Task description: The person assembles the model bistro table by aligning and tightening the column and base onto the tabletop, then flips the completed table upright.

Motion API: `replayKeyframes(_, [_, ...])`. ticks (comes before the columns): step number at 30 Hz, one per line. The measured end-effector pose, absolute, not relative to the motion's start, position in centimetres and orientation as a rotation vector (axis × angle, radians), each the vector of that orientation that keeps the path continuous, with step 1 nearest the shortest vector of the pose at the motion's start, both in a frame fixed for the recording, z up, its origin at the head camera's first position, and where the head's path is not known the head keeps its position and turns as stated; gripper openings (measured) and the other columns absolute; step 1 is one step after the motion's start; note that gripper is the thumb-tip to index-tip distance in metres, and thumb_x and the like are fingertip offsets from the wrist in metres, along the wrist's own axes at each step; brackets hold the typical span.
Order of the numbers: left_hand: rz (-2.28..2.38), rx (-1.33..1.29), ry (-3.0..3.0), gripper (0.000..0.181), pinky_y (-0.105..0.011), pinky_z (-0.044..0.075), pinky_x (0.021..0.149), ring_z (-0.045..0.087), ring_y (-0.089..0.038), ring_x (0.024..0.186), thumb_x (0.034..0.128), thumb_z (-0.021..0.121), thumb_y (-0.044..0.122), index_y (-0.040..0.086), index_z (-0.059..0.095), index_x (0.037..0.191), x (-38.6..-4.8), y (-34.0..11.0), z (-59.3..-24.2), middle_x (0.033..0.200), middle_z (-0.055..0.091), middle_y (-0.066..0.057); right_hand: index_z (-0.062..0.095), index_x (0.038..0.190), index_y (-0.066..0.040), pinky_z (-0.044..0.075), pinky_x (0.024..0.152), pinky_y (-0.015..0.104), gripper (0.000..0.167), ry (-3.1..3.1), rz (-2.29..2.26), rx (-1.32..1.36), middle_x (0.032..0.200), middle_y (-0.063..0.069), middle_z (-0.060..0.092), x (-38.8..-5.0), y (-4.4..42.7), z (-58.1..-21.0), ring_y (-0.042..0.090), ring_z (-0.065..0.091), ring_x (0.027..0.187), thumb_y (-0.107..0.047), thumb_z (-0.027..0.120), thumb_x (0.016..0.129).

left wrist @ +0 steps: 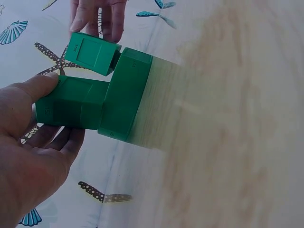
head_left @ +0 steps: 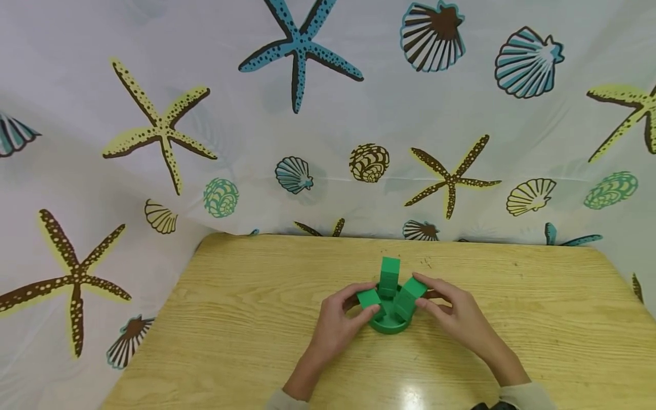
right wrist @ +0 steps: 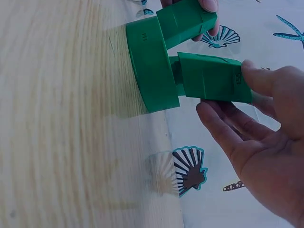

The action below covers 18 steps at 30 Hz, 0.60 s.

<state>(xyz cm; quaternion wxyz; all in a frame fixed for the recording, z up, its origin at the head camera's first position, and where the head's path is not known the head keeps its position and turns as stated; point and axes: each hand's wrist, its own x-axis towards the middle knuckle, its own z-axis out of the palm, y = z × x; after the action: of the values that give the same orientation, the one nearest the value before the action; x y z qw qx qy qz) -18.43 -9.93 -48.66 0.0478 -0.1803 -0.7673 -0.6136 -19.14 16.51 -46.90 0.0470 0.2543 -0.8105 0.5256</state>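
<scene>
A round green base [head_left: 390, 329] with a raised rim rests on the table, several green blocks rising from it. My left hand [head_left: 338, 324] grips the left block [head_left: 368, 297] between thumb and fingers; in the left wrist view this block [left wrist: 71, 102] meets the base [left wrist: 126, 95]. On the other side my right hand [head_left: 458, 310] pinches the right block [head_left: 411, 289] near its top. The right wrist view shows that block [right wrist: 213, 78] tilted, with a narrower neck at the base [right wrist: 152, 66]. A third block [head_left: 390, 274] stands upright at the back, untouched.
The wooden table [head_left: 246, 307] extends around the base on all sides. Behind it and at the left hangs a white cloth [head_left: 328, 131] printed with starfish and shells. A small dark object [head_left: 494, 406] shows at the bottom edge beside the right sleeve.
</scene>
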Motion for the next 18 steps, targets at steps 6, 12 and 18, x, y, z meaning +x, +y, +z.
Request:
replayKeyframes(6, [-1.884, -0.543, -2.333, 0.04, -0.035, 0.053, 0.1, 0.067, -0.02, 0.117, 0.0953, 0.077, 0.018, 0.006, 0.068, 0.133, -18.2, -9.9, -48.7, 0.132, 0.067, -0.01, 0.06, 0.143, -0.005, 0.06, 0.086, 0.03, 0.04, -2.447, 1.538, 0.814, 0.133, 0.013, 0.066, -19.0, 17.1, -46.9, 0.023, 0.07, 0.105, -0.003, 0.06, 0.103])
replayKeyframes(12, [-1.89, -0.541, -2.338, 0.041, -0.035, 0.054, 0.1, 0.067, -0.019, 0.116, 0.0946, 0.077, 0.017, 0.005, 0.068, 0.132, -18.2, -9.9, -48.5, 0.132, 0.067, -0.011, 0.067, 0.134, -0.007, 0.059, 0.088, 0.029, 0.035, -2.45, 1.607, 0.701, 0.129, 0.01, 0.068, -18.8, 17.6, -46.9, 0.022, 0.067, 0.114, -0.008, 0.069, 0.099])
replayKeyframes(18, [-1.883, -0.545, -2.332, 0.041, -0.037, 0.053, 0.101, 0.067, -0.02, 0.117, 0.0949, 0.077, 0.019, 0.007, 0.067, 0.133, -18.3, -9.9, -48.7, 0.132, 0.067, -0.01, 0.068, 0.122, -0.007, 0.059, 0.089, 0.03, 0.032, -2.454, 1.746, 0.612, 0.121, 0.01, 0.072, -18.5, 17.9, -47.0, 0.014, 0.07, 0.109, -0.011, 0.079, 0.092])
